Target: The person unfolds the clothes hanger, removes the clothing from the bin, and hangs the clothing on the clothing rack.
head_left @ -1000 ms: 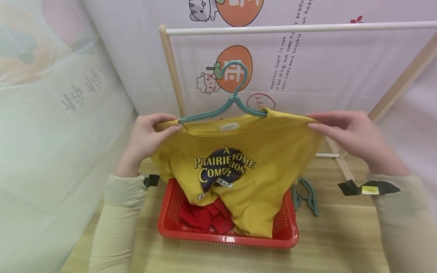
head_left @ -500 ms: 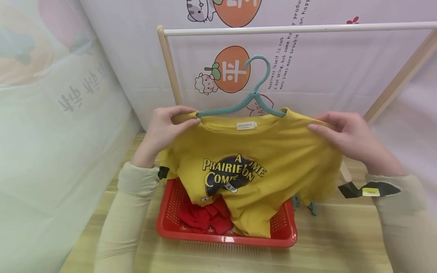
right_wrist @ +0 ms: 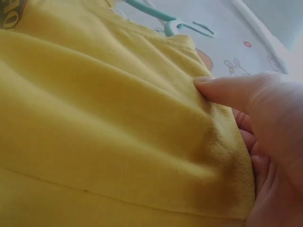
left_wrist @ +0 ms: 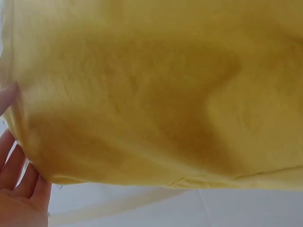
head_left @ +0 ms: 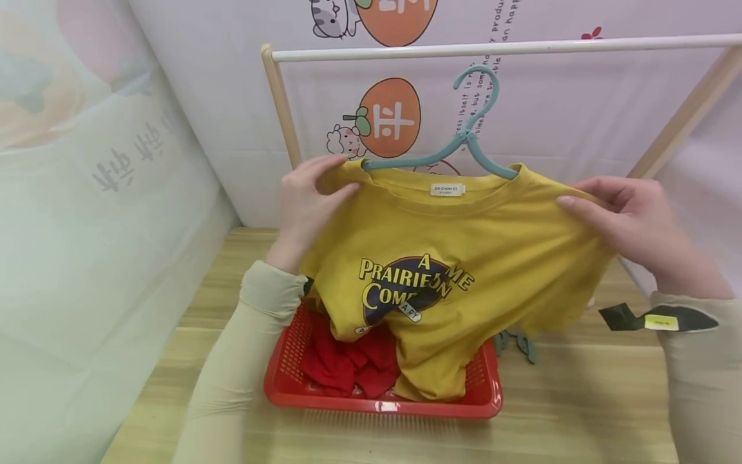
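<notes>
A yellow T-shirt (head_left: 481, 238) with a printed logo hangs spread between both hands, a teal clothes hanger (head_left: 429, 159) inside its neck. The hanger's hook stands up above the collar, just below the white rail in the head view. My left hand (head_left: 313, 203) pinches the shirt's left shoulder beside the hanger's arm. With thumb in front and fingers behind, my right hand (head_left: 637, 219) pinches the other shoulder, as the right wrist view shows too. The shirt's lower part hangs into a red basket (head_left: 382, 405). Yellow cloth fills most of the left wrist view.
A clothes rack with a white rail (head_left: 522, 48) and wooden legs (head_left: 281, 103) stands behind the shirt. Red cloth (head_left: 359, 364) lies in the basket. Another teal hanger (head_left: 525, 348), partly hidden by the shirt, lies on the wooden surface (head_left: 568, 399) right of the basket.
Both hands have carried the shirt and hanger rightward and up; the hook has risen close to the rail. The shirt now covers more of the hanger lying on the surface.
</notes>
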### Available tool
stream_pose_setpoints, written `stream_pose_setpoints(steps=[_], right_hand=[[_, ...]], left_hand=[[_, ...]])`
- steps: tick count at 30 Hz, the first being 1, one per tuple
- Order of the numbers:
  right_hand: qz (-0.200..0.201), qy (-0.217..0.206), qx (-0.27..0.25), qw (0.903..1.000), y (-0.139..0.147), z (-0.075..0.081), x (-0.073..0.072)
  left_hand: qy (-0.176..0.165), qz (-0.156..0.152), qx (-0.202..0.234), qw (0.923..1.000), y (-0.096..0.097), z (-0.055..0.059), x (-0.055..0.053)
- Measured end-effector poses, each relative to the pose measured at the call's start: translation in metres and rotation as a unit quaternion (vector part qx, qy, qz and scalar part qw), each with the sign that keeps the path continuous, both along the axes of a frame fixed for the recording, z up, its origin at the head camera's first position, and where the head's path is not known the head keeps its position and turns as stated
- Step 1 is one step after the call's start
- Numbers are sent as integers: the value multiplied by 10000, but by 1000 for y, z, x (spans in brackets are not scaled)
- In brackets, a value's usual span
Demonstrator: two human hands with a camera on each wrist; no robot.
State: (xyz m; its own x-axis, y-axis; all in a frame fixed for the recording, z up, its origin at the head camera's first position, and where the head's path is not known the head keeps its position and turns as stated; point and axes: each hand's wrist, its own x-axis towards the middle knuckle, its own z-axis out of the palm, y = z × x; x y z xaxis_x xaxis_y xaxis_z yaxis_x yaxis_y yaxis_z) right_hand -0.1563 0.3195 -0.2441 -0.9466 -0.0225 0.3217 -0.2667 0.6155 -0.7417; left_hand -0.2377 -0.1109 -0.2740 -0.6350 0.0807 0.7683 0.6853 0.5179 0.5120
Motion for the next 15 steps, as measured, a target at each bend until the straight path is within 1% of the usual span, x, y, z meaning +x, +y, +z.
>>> stream_pose_setpoints(steps=[3, 5, 8, 10, 13, 15], right_hand=[[-138, -61, -36, 9999, 7, 6, 3], [-195, -97, -54, 9997, 13, 10, 5], [-265, -85, -82, 9996, 20, 17, 6], [-339, 39, -105, 9994, 23, 23, 6], [-401, 204, -278, 9986, 29, 33, 5], [-388, 289, -556, 9973, 35, 39, 3]], left_hand=[[17, -17, 20, 10000, 12, 2, -7], [72, -28, -80, 9999, 19, 5, -12], [189, 3, -416, 9990, 32, 11, -19], [265, 81, -732, 9969, 40, 16, -22], [261, 125, -1054, 9940, 53, 25, -28], [271, 157, -1207, 9922, 60, 32, -32]])
